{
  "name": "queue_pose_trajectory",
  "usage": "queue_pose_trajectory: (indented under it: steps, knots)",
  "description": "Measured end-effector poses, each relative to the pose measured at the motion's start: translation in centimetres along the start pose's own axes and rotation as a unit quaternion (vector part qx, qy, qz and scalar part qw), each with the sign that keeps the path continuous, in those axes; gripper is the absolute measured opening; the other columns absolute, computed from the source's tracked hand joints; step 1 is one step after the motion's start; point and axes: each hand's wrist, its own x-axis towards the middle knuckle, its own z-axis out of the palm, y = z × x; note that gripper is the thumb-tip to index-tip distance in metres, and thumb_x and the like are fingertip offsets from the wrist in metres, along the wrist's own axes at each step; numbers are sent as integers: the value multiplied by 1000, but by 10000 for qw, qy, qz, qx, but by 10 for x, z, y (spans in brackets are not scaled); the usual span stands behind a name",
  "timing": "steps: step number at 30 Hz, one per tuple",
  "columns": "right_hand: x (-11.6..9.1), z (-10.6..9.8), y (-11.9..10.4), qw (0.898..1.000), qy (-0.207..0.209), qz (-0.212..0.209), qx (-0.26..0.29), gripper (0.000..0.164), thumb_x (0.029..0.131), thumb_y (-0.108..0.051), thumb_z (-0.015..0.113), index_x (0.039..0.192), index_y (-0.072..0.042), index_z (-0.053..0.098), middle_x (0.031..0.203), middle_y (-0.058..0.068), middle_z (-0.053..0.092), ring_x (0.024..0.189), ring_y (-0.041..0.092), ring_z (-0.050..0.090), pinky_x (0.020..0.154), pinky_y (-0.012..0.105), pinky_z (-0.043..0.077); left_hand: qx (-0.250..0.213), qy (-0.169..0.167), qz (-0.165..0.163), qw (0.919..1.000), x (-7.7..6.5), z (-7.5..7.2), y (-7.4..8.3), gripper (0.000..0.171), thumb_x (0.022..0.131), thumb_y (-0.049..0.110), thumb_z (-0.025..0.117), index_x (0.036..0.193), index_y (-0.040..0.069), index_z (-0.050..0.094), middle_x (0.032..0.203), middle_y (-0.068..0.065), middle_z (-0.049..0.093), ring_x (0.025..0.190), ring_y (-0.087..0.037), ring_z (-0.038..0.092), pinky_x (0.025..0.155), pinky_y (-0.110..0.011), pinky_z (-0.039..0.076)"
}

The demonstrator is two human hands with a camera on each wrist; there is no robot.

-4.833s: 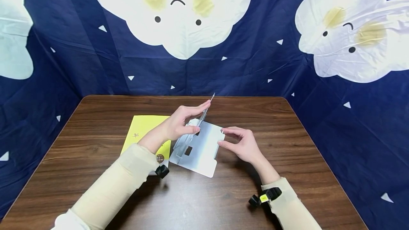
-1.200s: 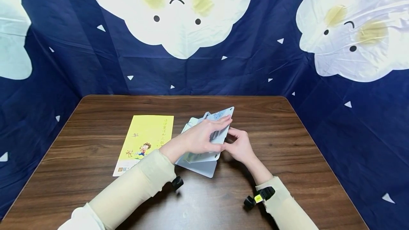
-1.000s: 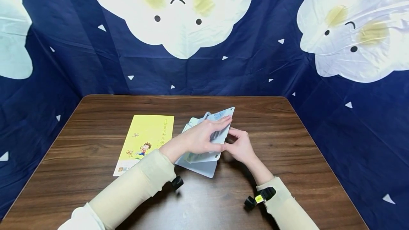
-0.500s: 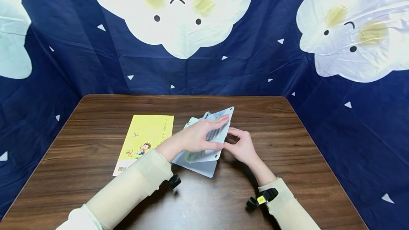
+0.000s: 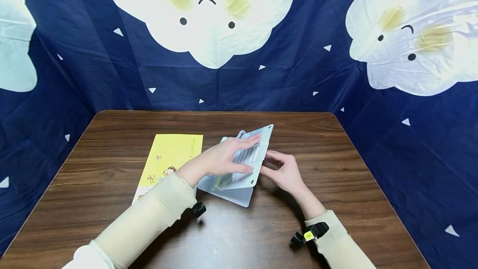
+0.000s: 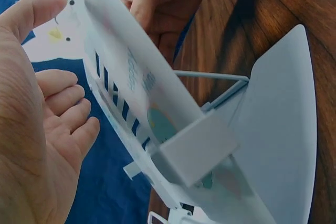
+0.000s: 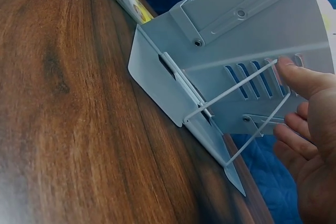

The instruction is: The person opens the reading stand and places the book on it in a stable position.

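A pale blue-grey metal book stand [image 5: 244, 177] stands on the table, its slotted panel tilted up from a flat base plate [image 7: 157, 80]. Across the panel's front, my left hand [image 5: 218, 157] has its fingers and thumb extended; the left wrist view shows a gap between this hand [image 6: 47, 98] and the panel [image 6: 131, 72]. Behind the panel, my right hand [image 5: 284, 173] holds the wire support [image 7: 236, 87] that joins base to panel. Its thumb [image 7: 302, 77] is at one wire corner, with the other fingers curled; their exact contact is partly hidden.
A yellow booklet [image 5: 169, 148] with a cartoon child lies left of the stand, partly under my left forearm. The brown wooden table [image 5: 336, 186] is bordered by a blue curtain [image 5: 239, 90] printed with clouds.
The panel has swung from nearly edge-on to leaning right over the wire support. My left hand has let go of the panel's edge and drawn back left; my right hand stays behind it.
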Motion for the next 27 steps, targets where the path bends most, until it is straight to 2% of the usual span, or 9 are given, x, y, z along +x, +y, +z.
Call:
queue_pose_trajectory:
  steps: [4, 9, 14, 20, 23, 27]
  knots:
    - [-3, -3, 0, 9999, 117, 41, 31, 45, 81, 11, 87, 124, 8, 74, 121, 20, 74, 112, 18, 72, 100, 55, 54, 80, 36, -33, 10000, -3, -2, -5, 86, 97, 42, 76, 162, 0, 38, 167, -11, 37, 155, -32, 32, 124, -49, 28]
    - [-6, -6, 0, 9997, 188, 131, 14, 48, 80, 10, 88, 125, 5, 74, 122, 17, 75, 113, 18, 72, 101, 52, 54, 159, 104, -69, 9998, -6, -4, -12, 85, 96, 39, 79, 161, 0, 41, 165, -12, 40, 153, -23, 36, 122, -44, 34]
    - [-9, -9, -1, 9998, 139, 112, 103, 48, 81, 7, 89, 127, 3, 74, 124, 16, 74, 116, 28, 72, 102, 52, 53, 75, 152, -50, 9998, -8, -6, -19, 83, 96, 35, 79, 160, -1, 41, 164, -15, 41, 151, -20, 38, 121, -43, 36]
    - [-12, -12, -1, 9999, 147, 66, 58, 46, 83, 3, 89, 128, -2, 76, 123, 11, 76, 116, 48, 68, 102, 46, 54, -104, 187, 1, 9998, -10, -10, -25, 78, 97, 30, 78, 159, -2, 43, 163, -17, 42, 150, -25, 39, 121, -46, 35]
    - [-14, -13, -2, 9998, 178, 65, 67, 47, 83, 4, 89, 128, -3, 75, 123, 10, 76, 116, 50, 67, 102, 46, 54, -225, 208, -27, 9995, -9, -11, -29, 75, 98, 26, 77, 159, -2, 43, 163, -18, 42, 151, -29, 38, 122, -48, 34]
    - [-19, -17, -4, 9997, 245, 88, 5, 48, 83, 4, 88, 129, 4, 73, 124, 19, 74, 116, 47, 69, 100, 44, 56, -487, 256, -219, 9982, -5, -13, -36, 70, 98, 17, 77, 159, 1, 45, 162, -10, 44, 151, -25, 39, 122, -45, 34]
